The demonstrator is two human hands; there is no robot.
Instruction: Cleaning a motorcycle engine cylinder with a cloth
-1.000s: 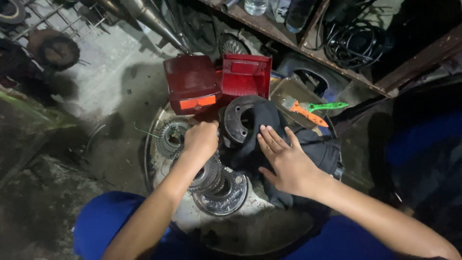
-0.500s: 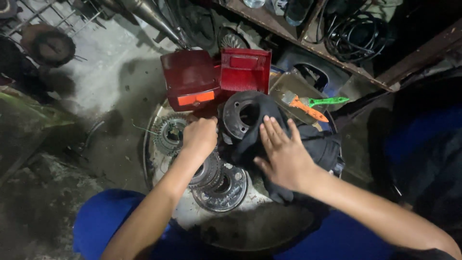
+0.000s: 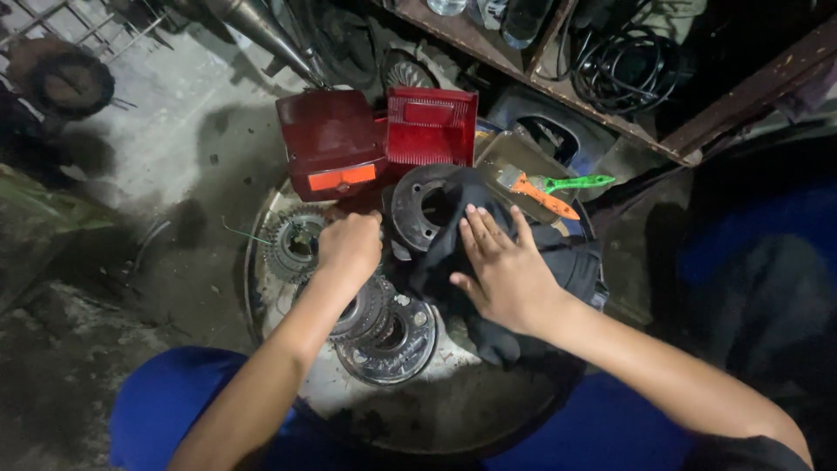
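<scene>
Head view: your right hand [image 3: 504, 272] lies flat, fingers spread and extended, palm down on a dark cloth [image 3: 558, 262] that drapes over the edge of a round dark metal hub [image 3: 425, 208]; it grips nothing. The hub sits near the centre of the frame, tilted so its open bore shows, just at 11 o'clock from that hand. Your left hand [image 3: 350, 248] is curled into a loose fist just at 9 o'clock from the hub; whether it has hold of anything cannot be told, as the fingers hide the contact. Directly at 6 o'clock from the left hand, a stack of toothed clutch parts [image 3: 388, 331] rests partly under your forearm. A toothed sprocket [image 3: 292, 247] lies at 9 o'clock from the left hand. All of these rest on a round metal tray [image 3: 453, 406]. At 12 o'clock from the hub stand two red lamp housings [image 3: 377, 144], side by side. A brush with a green handle [image 3: 558, 187] lies at 2 o'clock from the hub.
</scene>
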